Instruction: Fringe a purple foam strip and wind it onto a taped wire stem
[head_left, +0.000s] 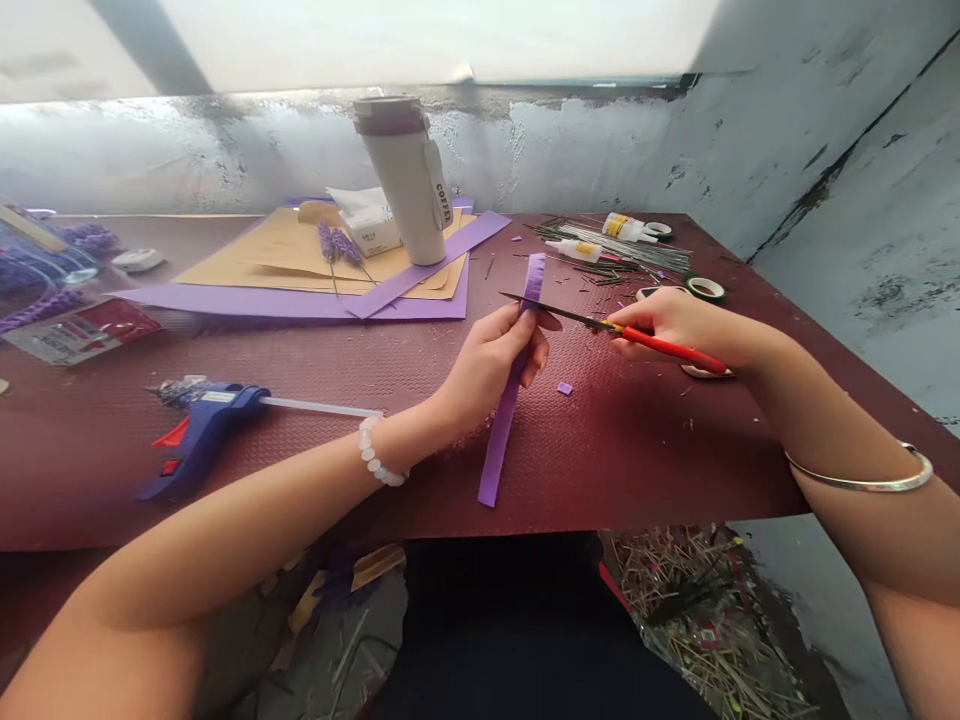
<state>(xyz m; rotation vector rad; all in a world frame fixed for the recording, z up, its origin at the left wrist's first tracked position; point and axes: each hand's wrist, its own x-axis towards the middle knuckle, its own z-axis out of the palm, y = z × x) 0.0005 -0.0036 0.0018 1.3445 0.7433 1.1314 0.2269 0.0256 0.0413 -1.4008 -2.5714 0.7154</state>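
Between the thumb and fingers of my left hand (495, 350) is a long purple paper strip (504, 430). Its upper end stands above the hand and shows a row of small cuts along one edge; its lower end slants down toward the table's front. My right hand (667, 322) is closed on red-handled scissors (675, 350). Their dark blades point left and cross the strip just above my left thumb. A small purple scrap (565, 389) lies on the table right of the strip.
A blue glue gun (214, 430) with a glue stick lies at left. Behind stand a coffee cup (405, 185) and tissue pack (371, 225) on brown (225, 262) and purple sheets. Glue bottles (628, 228), wires (649, 255) and green tape (705, 288) lie back right.
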